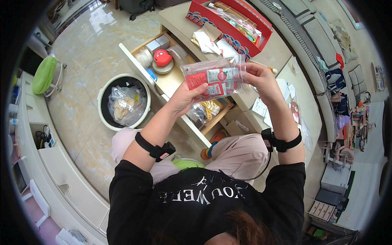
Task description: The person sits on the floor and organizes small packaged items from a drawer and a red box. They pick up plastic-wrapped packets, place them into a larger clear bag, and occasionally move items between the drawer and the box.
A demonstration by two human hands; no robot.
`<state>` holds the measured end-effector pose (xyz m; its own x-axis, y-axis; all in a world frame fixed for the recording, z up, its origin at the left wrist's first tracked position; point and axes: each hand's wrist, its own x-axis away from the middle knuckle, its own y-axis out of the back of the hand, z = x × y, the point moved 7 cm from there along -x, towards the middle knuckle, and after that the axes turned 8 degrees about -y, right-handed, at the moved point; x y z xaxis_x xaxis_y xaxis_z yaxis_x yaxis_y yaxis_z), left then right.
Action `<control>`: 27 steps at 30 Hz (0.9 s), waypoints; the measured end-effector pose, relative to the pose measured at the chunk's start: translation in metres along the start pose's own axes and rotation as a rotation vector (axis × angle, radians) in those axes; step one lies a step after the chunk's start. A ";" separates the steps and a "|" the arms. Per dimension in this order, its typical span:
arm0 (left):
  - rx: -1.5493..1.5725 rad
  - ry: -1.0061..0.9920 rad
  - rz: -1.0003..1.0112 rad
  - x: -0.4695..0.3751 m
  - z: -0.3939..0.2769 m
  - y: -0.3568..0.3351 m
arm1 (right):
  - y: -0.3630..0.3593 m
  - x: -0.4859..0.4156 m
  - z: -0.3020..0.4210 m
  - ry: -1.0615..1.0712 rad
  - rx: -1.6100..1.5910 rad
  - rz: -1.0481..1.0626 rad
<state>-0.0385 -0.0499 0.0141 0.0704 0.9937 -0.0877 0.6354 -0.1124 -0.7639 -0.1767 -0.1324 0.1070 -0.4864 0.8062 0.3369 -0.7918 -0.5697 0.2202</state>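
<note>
Both hands hold a clear plastic zip bag (196,69) filled with small red and white printed packets (218,88). My left hand (186,96) grips its lower left side, thumb across the front. At the right end, my right hand (258,76) pinches the bag's edge between thumb and fingers. Below the bag is a pulled-out drawer (173,87) with a pale wooden inside. In it lie a red tape measure or dispenser (162,57) on a round tin (163,69), a roll of white cord (143,58), and yellow plastic items (211,107). The bag hides the drawer's middle.
A lined waste bin (101,104) with crumpled plastic stands left of the drawer. On the table (173,15) sits an open red box (211,29) holding mixed items, with torn paper (205,41) beside it. A green stool (44,75) is farther left; a sofa (309,61) runs along the right.
</note>
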 end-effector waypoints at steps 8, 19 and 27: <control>0.030 -0.017 -0.090 -0.002 0.004 0.008 | -0.004 0.004 -0.004 -0.082 -0.412 0.043; 0.064 -0.052 -0.212 -0.001 0.006 0.020 | -0.037 0.005 0.001 -0.143 -0.270 0.395; 0.131 -0.153 -0.282 -0.005 -0.005 0.047 | 0.155 -0.025 -0.053 0.032 0.419 -0.508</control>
<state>-0.0052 -0.0598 -0.0184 -0.2163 0.9750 0.0512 0.5089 0.1573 -0.8463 -0.3069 -0.2330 0.0843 -0.1064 0.9918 0.0709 -0.7180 -0.1259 0.6845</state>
